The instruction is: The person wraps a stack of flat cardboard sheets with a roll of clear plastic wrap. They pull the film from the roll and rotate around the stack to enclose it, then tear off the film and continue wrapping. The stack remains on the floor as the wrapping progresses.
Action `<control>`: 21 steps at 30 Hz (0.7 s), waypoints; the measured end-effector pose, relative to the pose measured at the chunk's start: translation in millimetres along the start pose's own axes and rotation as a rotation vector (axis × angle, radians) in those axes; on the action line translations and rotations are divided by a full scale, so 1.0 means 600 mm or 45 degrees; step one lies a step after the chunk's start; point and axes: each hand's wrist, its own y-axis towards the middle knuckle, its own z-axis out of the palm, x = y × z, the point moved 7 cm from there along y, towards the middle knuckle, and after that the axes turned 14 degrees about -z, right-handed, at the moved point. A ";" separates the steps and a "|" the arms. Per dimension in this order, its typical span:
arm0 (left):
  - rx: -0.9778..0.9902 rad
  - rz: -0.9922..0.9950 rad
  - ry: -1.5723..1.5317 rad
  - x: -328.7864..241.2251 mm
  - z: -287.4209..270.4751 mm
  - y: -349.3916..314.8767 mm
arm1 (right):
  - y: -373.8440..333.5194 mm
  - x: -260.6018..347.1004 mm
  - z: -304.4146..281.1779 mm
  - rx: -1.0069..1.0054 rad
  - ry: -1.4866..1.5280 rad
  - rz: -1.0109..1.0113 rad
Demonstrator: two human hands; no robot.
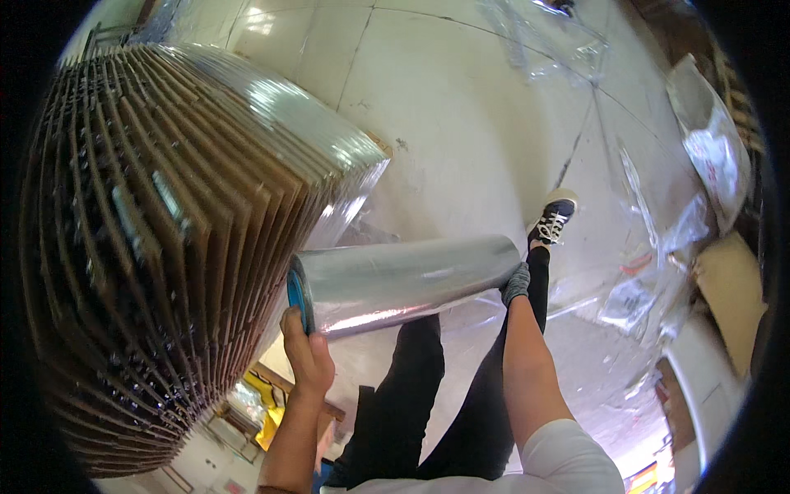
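Observation:
A large roll of clear stretch film lies crosswise in front of my body, held off the floor between both hands. My bare left hand grips its left end, fingers at the blue core rim. At the far right end my right hand, in a grey glove, is closed on the roll's end; its fingertips are partly hidden. Close to the roll's left end stands a tall stack of brown sheets or panels, its side wrapped in shiny clear film.
Pale tiled floor spreads ahead, with loose plastic film scattered at right. A white sack and a cardboard piece lie along the right edge. My shoe is planted ahead. Something yellow shows beside the stack's near side.

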 end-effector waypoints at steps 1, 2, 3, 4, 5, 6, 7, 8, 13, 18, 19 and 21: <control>0.000 -0.004 0.062 0.022 -0.026 -0.010 | -0.026 -0.038 -0.026 -0.073 0.000 0.052; 0.020 -0.024 0.074 0.045 -0.051 -0.018 | -0.049 -0.054 -0.044 -0.019 -0.069 -0.124; 0.035 -0.042 0.085 0.065 -0.071 -0.031 | -0.069 -0.072 -0.047 0.083 0.038 -0.184; -0.054 0.027 0.035 0.075 -0.094 -0.049 | -0.096 -0.087 -0.050 0.207 0.164 -0.243; -0.051 0.009 0.011 0.093 -0.110 -0.063 | -0.127 -0.102 -0.061 0.236 0.260 -0.248; -0.045 -0.013 -0.011 0.113 -0.127 -0.080 | -0.173 -0.116 -0.121 0.068 0.030 -0.317; -0.033 -0.041 -0.027 0.138 -0.146 -0.100 | -0.215 -0.157 -0.150 -0.194 0.177 -0.112; 0.094 -0.065 -0.023 0.164 -0.159 -0.120 | -0.259 -0.169 -0.182 -0.161 0.026 -0.108; 0.111 -0.112 -0.093 0.293 -0.205 -0.237 | -0.371 -0.293 -0.264 -0.187 0.178 -0.223; 0.198 -0.177 -0.075 0.436 -0.236 -0.350 | -0.385 -0.516 -0.361 -0.155 0.186 -0.397; 0.183 -0.128 -0.086 0.449 -0.241 -0.361 | -0.387 -0.540 -0.373 -0.220 0.090 -0.359; 0.187 -0.104 -0.059 0.498 -0.271 -0.403 | -0.441 -0.605 -0.407 -0.242 0.099 -0.380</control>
